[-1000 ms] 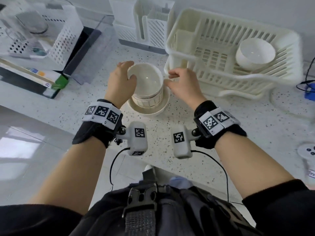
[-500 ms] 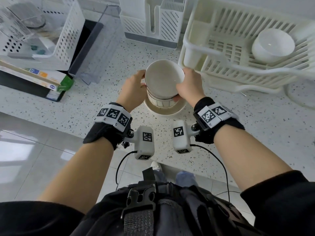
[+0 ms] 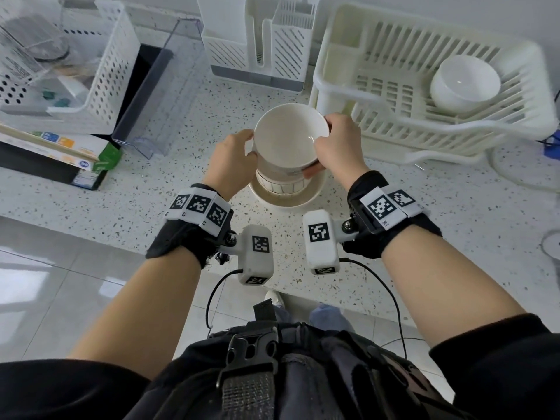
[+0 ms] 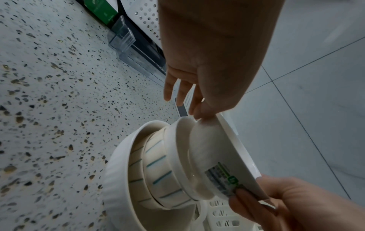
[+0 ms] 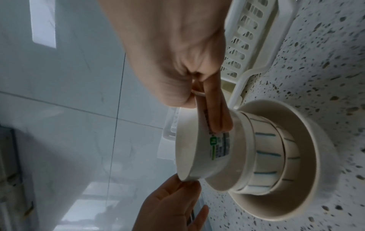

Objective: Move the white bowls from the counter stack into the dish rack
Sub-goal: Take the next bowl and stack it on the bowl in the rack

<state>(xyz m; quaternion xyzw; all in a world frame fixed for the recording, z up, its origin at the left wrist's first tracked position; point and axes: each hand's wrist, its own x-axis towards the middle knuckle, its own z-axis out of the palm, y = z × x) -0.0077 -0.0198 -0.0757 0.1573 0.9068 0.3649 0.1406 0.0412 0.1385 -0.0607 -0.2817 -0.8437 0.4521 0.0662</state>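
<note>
2 hands grip round glossy bowl (image 3: 291, 137), slatted plastic rack (image 3: 424, 86) nr.

1. Hands: two, left hand (image 3: 235, 163) and right hand (image 3: 339, 147).
2. Bowls: one held bowl (image 3: 291, 137); stack (image 3: 283, 189) beneath, at least four more, exact count unclear; one in the rack (image 3: 465, 83).
3. Dish rack (image 3: 378, 95): one.
4. Perforated basket (image 3: 103, 86): one.
5. Cutlery holder (image 3: 257, 40): one.

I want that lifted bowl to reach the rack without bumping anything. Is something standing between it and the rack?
Nothing visible does. The top bowl, held by the left hand and right hand, sits just left of the dish rack; only the rack's own near wall must be cleared.
</note>
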